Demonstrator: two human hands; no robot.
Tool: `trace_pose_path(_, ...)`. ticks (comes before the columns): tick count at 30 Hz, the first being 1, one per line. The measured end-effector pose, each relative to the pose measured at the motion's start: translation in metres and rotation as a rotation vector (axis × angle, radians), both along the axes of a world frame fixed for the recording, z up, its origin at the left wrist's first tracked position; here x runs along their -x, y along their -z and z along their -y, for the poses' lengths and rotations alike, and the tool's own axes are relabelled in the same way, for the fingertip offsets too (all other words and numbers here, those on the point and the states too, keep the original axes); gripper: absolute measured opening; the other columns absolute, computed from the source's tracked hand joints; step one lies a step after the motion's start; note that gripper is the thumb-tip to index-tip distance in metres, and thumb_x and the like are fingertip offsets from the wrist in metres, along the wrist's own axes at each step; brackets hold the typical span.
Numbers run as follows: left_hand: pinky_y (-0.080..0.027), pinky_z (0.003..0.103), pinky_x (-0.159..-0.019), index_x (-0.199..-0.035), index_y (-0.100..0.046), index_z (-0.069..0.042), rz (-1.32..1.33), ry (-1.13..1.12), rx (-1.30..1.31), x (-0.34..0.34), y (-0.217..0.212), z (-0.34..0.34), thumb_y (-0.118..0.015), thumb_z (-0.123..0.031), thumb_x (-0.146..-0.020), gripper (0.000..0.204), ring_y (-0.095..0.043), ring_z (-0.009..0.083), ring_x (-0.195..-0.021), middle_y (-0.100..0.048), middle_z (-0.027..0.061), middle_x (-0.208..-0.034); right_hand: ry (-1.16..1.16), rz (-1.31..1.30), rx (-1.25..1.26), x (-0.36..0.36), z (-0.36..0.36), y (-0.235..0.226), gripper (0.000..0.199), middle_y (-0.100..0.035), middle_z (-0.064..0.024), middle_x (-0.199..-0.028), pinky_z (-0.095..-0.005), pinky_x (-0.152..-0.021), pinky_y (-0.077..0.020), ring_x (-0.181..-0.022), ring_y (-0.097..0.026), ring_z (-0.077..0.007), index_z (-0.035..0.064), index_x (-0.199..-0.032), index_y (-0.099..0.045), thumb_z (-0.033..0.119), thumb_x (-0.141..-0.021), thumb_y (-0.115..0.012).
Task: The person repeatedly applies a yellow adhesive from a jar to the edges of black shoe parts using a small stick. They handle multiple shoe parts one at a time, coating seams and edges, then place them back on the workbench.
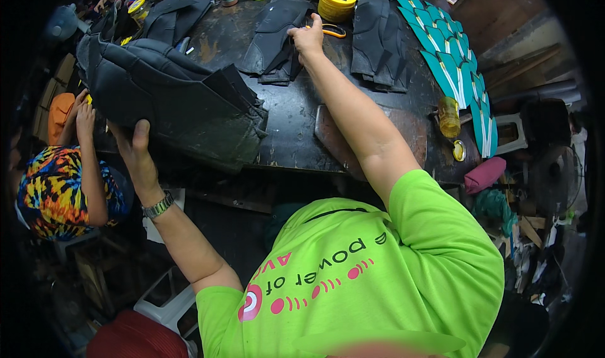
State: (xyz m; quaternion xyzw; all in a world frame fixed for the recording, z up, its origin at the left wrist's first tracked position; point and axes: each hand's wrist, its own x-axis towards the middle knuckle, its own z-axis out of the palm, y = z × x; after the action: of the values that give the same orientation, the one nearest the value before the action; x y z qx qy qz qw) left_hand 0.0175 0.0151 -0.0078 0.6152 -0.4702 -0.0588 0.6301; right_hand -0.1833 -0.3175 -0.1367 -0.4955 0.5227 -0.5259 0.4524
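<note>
Two bare hands are shown at work over a dark, worn surface (296, 125). The left hand (137, 145) is closed on the near edge of a large stack of black leather pieces (170, 100), the thumb laid on top and the fingers hidden beneath; a metal wristwatch (157, 205) is worn just behind it. The right hand (307, 40) is stretched far forward, its fingers curled down and pressed onto a smaller pile of black pieces (274, 40); whether anything is pinched cannot be told. Orange-handled scissors (331, 30) lie just to the right of this hand, and a yellow tape roll (337, 1) stands just beyond it. Further right, another black pile (378, 43) is seen, then a row of teal cut pieces (454, 68) and a small amber bottle (449, 115). Well to the left of the left hand, a second person in a multicoloured shirt (53, 191) is seated, both hands raised at the stack's edge.
</note>
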Motion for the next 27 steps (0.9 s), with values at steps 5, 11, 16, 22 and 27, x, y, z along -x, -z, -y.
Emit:
trace_pose_path(5,-0.022,0.038,-0.118,-0.153,-0.033,0.003,0.057,-0.017,-0.021,-0.004,0.002,0.0,-0.061,-0.042,-0.092,0.081,-0.035,0.026,-0.141,-0.038,0.014,-0.154,0.007,-0.102,-0.011,-0.006,0.009,-0.006,0.098,-0.052,-0.0261,-0.145,-0.0375,-0.112,-0.0402,-0.132,-0.053,-0.0374,0.0079,-0.152,-0.032,0.003,-0.068,-0.082)
trace_pose_path(11,-0.022,0.038,-0.118,-0.154,-0.033,0.002,0.029,-0.033,-0.019,-0.006,0.005,0.001,-0.059,-0.04,-0.095,0.077,-0.034,0.0253,-0.141,-0.038,0.0129,-0.154,0.109,0.072,0.093,-0.005,0.007,-0.018,0.086,-0.058,-0.012,-0.099,-0.0353,-0.084,-0.0511,-0.088,-0.06,-0.0247,0.0101,-0.149,-0.035,-0.006,-0.071,-0.067)
trace_pose_path(16,-0.022,0.037,-0.118,-0.154,-0.032,0.003,0.059,-0.018,-0.032,-0.006,0.001,0.006,-0.059,-0.038,-0.095,0.076,-0.034,0.0246,-0.141,-0.037,0.0124,-0.155,-0.252,0.583,0.342,0.012,-0.049,-0.102,0.078,-0.061,-0.0078,-0.099,-0.0296,-0.068,-0.0517,-0.077,-0.058,-0.0159,0.0104,-0.147,-0.036,-0.011,-0.078,-0.065)
trace_pose_path(22,-0.022,0.036,-0.118,-0.155,-0.03,0.003,0.016,-0.034,-0.038,-0.009,0.002,0.009,-0.06,-0.037,-0.094,0.079,-0.034,0.0248,-0.142,-0.035,0.0141,-0.157,-0.7,0.489,0.851,-0.005,-0.148,-0.196,0.079,-0.059,-0.0059,-0.106,-0.0211,-0.066,-0.0462,-0.079,-0.054,-0.0073,0.008,-0.156,-0.029,-0.011,-0.085,-0.059)
trace_pose_path(27,-0.023,0.037,-0.118,-0.157,-0.025,0.004,-0.024,-0.113,-0.115,-0.013,0.005,0.003,-0.062,-0.039,-0.092,0.085,-0.032,0.0265,-0.145,-0.033,0.0171,-0.159,-0.481,0.265,1.289,-0.023,-0.168,-0.23,0.069,-0.06,-0.013,-0.103,-0.0281,-0.065,-0.0491,-0.077,-0.058,-0.0157,0.0068,-0.149,-0.039,-0.009,-0.085,-0.06)
